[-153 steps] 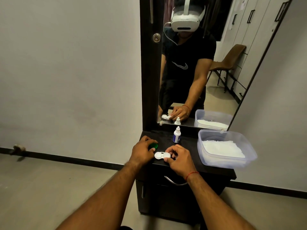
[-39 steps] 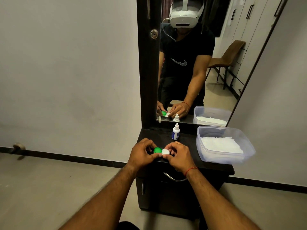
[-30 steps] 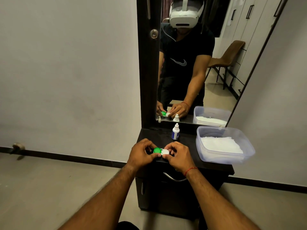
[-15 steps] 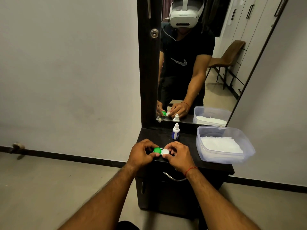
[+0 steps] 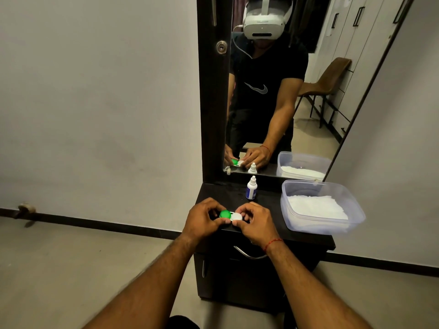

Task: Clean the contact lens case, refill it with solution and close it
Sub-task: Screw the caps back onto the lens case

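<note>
The contact lens case (image 5: 231,216) lies near the front edge of the black dresser top (image 5: 228,194). It has a green cap (image 5: 225,213) on its left well and a white cap (image 5: 236,217) on its right well. My left hand (image 5: 202,218) has its fingers curled round the green cap. My right hand (image 5: 255,220) pinches the white-capped side of the case. A small white solution bottle (image 5: 251,188) with a blue label stands upright behind the case, close to the mirror.
A clear plastic tub (image 5: 320,229) holding white tissues fills the right side of the dresser top. A tall mirror (image 5: 285,91) rises behind it, and a drawer handle (image 5: 249,255) sits below the front edge. Bare floor lies to the left.
About five seconds ago the green cap was off, under my left hand beside the case. It now sits on the left well. Over the last second both hands have stayed in place.
</note>
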